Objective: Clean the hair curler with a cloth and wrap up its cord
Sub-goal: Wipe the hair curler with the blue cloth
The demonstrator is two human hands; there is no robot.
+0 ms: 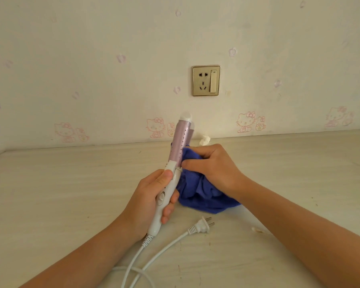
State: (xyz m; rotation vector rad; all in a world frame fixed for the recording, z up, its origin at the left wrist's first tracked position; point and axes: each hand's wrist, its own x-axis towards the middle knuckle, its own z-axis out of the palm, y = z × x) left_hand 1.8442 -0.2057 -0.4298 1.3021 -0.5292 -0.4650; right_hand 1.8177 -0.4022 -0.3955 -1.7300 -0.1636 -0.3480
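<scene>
**Curler Axis and Hand Positions for the Wipe Stroke**

The left hand is clamped round the white handle of the hair curler and holds it above the table. The curler's long axis runs from the handle end at 7 o'clock to the rounded tip at 1 o'clock. The blue cloth touches the barrel base from 3 o'clock. The right hand grips the cloth and is the hand nearer the barrel. The wipe stroke likely follows the axis toward 1 o'clock. The cord exits the handle at 6 o'clock, not yet wrapped. Its plug lies loose at 5 o'clock.
</scene>
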